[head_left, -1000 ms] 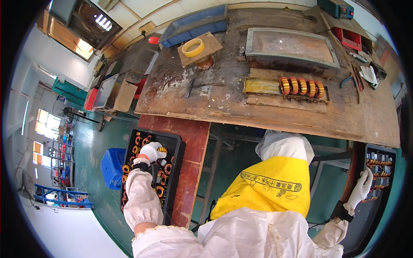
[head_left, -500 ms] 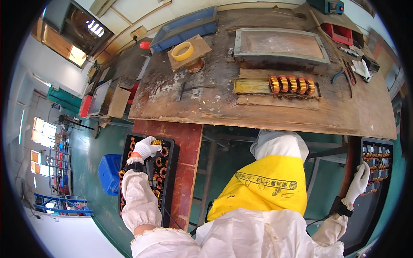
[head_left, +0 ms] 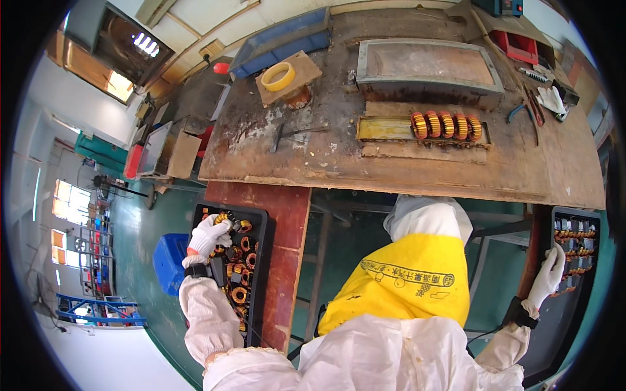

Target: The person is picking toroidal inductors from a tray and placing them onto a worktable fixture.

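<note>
My left hand (head_left: 208,236), in a white glove, is over the far end of a black tray (head_left: 261,274) at my left. Its fingers are closed on a copper-wound ring coil (head_left: 223,218). Another coil (head_left: 244,226) lies just right of the fingertips, and several more are piled loosely nearer me. On my right, my gloved right hand (head_left: 549,270) rests at the left edge of a second black tray (head_left: 544,352), fingers stretched forward, nothing visible in them. Beside it stand rows of coils with dark blocks (head_left: 575,247) at that tray's far end.
Ahead is a worn wooden bench (head_left: 391,176). On it are a shallow wooden trough (head_left: 385,128) with several ring coils, a metal-framed box (head_left: 427,65), a yellow tape roll (head_left: 278,77), a blue bin (head_left: 280,42) and pliers (head_left: 515,113). A blue container (head_left: 171,264) stands left of the near tray.
My left hand has drawn slightly back and left with the coil, which has turned in its fingers. My right hand stays at the right tray. The view has shifted slightly.
</note>
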A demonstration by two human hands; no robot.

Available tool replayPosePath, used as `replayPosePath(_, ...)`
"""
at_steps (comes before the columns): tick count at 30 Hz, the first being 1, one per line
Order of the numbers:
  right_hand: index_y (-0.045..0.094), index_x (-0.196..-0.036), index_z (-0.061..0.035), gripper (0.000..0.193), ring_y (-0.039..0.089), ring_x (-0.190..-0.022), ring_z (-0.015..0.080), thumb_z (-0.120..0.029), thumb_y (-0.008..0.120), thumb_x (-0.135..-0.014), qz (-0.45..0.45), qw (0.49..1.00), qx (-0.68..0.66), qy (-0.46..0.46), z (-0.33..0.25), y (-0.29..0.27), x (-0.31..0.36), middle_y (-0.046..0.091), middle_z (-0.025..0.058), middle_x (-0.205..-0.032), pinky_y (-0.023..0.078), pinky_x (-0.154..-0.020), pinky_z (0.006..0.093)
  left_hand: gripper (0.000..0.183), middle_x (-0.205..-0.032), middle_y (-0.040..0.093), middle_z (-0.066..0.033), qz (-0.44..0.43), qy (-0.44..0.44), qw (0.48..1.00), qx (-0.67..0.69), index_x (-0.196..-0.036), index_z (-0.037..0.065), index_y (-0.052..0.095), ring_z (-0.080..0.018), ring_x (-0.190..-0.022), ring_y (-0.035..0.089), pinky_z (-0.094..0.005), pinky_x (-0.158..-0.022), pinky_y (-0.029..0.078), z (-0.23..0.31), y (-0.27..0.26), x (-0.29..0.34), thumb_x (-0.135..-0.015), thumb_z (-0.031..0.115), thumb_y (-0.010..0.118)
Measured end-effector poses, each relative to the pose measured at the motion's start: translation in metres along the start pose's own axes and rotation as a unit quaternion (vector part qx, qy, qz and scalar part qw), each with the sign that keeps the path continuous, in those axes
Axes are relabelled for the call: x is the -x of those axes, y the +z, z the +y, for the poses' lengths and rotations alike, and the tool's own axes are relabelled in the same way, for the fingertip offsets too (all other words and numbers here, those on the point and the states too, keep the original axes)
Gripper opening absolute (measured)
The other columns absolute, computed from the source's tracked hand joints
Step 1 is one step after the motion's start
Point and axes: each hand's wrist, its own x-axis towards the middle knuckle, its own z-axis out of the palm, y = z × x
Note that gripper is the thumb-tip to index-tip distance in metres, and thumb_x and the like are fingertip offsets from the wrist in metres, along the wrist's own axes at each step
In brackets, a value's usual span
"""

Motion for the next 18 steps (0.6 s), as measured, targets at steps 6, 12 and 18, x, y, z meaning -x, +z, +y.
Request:
replayPosePath(6,0.059,-0.116,-0.0038,0.027,0.05,-0.076,0.0056,-0.021,0.048,-0.099,-0.001,1.0,0.001,-0.007,-0.005,-0.001,0.002,0.059,0.0003,-0.09,0.041,-0.065,0.0195,0.026,-0.077,0.061,-0.0044,0.006,-0.017,1.0,0.002,-0.102,0.002,0.055,-0.0133,-0.059,0.058,-0.0255,-0.057,0.051,-0.002,0.0,0.001,-0.085,0.02,0.062)
replayPosePath(12,0.059,-0.117,-0.0039,0.027,0.05,-0.075,0.0051,-0.02,0.048,-0.099,0.01,1.0,-0.004,-0.007,-0.005,-0.002,0.004,0.059,0.0002,-0.09,0.041,-0.065,0.0193,0.023,-0.087,0.065,-0.0106,0.019,0.015,0.997,0.073,-0.103,0.002,0.055,-0.0129,-0.062,0.057,-0.0284,-0.057,0.051,-0.007,0.008,0.002,-0.088,0.018,0.059)
replayPosePath(18,0.059,-0.115,-0.0038,0.026,0.05,-0.075,0.0049,-0.02,0.048,-0.099,0.002,1.0,0.015,0.019,-0.01,0.003,0.004,0.059,-0.0002,-0.09,0.041,-0.065,0.0194,0.029,-0.088,0.068,-0.0114,0.014,-0.015,0.999,-0.046,-0.104,-0.003,0.055,-0.0141,-0.062,0.06,-0.0286,-0.057,0.051,0.003,0.006,-0.004,-0.087,0.019,0.061)
